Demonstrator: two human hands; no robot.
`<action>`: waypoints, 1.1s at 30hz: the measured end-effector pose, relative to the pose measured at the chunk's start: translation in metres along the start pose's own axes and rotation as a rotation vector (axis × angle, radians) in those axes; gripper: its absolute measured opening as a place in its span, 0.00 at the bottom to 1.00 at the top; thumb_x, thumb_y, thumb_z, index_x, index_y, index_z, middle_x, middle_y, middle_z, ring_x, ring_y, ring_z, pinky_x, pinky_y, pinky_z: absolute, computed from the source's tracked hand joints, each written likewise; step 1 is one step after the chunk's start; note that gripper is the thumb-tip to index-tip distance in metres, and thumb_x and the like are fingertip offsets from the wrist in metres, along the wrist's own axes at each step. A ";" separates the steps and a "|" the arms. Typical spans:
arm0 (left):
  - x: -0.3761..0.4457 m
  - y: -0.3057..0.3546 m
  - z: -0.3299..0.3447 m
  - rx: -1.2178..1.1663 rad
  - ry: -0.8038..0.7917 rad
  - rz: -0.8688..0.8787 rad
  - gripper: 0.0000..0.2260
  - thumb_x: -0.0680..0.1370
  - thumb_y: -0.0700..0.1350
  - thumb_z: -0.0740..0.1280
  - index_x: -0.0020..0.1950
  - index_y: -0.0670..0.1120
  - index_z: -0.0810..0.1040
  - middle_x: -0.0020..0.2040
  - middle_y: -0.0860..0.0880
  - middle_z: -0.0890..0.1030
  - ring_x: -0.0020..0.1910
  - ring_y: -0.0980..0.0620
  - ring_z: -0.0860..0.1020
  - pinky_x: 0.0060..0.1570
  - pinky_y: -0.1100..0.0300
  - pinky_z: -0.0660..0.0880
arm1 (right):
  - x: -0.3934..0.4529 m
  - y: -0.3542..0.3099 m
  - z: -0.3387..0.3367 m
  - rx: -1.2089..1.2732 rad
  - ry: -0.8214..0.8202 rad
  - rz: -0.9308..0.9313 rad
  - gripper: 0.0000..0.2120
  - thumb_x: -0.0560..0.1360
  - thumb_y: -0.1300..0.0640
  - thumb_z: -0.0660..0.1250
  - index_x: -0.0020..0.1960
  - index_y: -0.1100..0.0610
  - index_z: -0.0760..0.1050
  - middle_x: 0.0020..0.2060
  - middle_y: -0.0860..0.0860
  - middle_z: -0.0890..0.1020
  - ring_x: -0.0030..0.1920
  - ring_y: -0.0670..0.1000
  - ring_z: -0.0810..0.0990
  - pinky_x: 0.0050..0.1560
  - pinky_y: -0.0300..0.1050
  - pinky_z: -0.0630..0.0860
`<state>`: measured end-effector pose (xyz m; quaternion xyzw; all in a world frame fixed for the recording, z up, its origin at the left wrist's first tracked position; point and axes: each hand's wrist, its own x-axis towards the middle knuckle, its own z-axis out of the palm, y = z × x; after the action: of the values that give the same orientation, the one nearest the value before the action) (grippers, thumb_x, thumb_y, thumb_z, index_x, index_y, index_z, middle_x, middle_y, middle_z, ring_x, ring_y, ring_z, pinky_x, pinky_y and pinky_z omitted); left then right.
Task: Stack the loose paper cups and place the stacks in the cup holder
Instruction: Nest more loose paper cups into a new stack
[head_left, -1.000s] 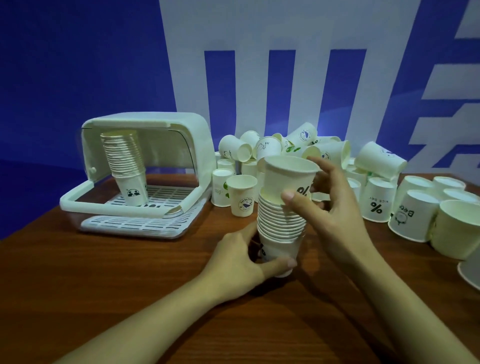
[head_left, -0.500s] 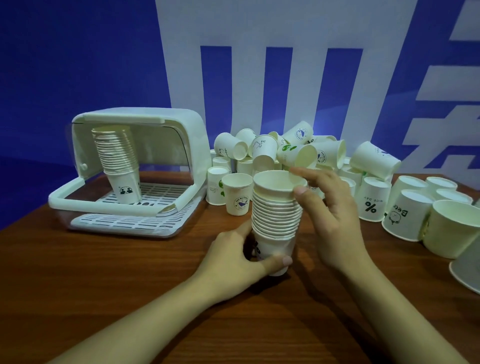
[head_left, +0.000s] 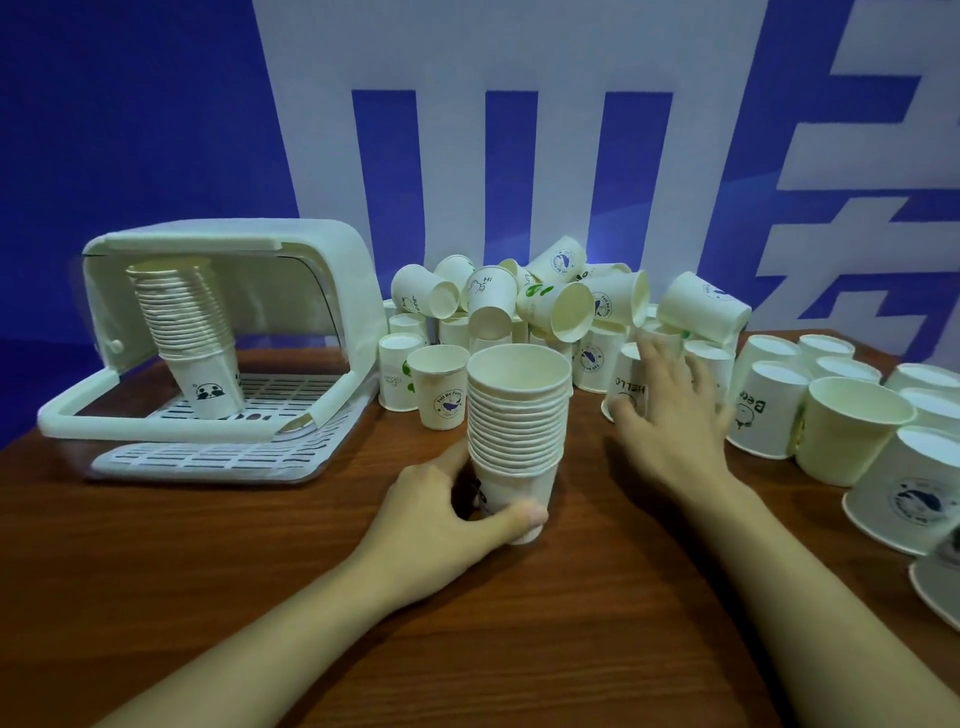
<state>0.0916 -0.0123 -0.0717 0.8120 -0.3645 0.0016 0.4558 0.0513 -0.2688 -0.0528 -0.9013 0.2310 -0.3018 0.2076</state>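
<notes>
A stack of white paper cups stands upright on the wooden table in the middle. My left hand grips the bottom cup of this stack. My right hand is off the stack, fingers spread and blurred, over an upside-down "HELLO" cup to the right. The white cup holder with its lid raised stands at the left; one tall stack of cups leans inside it on the slotted tray.
A heap of loose cups lies behind the stack against the blue and white wall. More cups, some upside down, stand at the right. One upright cup stands just left of the stack.
The top cup was pushed down onto the stack. My right hand then let go and moved right towards the loose cups. My left hand kept its grip on the stack's base.
</notes>
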 end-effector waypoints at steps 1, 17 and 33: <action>0.000 0.000 0.000 -0.005 -0.005 -0.003 0.26 0.71 0.62 0.78 0.67 0.61 0.77 0.59 0.70 0.82 0.59 0.70 0.79 0.57 0.71 0.75 | 0.000 0.003 0.004 -0.034 -0.045 0.015 0.34 0.81 0.48 0.62 0.83 0.45 0.52 0.82 0.47 0.59 0.82 0.54 0.49 0.76 0.67 0.51; -0.001 0.002 0.001 -0.012 -0.004 -0.025 0.27 0.71 0.63 0.78 0.69 0.62 0.76 0.61 0.71 0.81 0.61 0.71 0.77 0.57 0.74 0.73 | -0.008 -0.005 -0.017 -0.210 -0.190 0.265 0.40 0.67 0.32 0.75 0.67 0.56 0.65 0.60 0.56 0.80 0.63 0.63 0.78 0.57 0.55 0.74; 0.004 0.001 0.006 -0.001 -0.022 -0.062 0.36 0.66 0.73 0.74 0.71 0.63 0.74 0.62 0.67 0.81 0.61 0.68 0.78 0.63 0.59 0.78 | -0.035 -0.087 -0.052 1.217 0.068 -0.184 0.23 0.73 0.51 0.73 0.64 0.58 0.71 0.47 0.40 0.87 0.51 0.43 0.86 0.51 0.40 0.82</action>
<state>0.0917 -0.0193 -0.0738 0.8227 -0.3440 -0.0218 0.4521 0.0191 -0.1918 0.0143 -0.6273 -0.0550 -0.4247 0.6505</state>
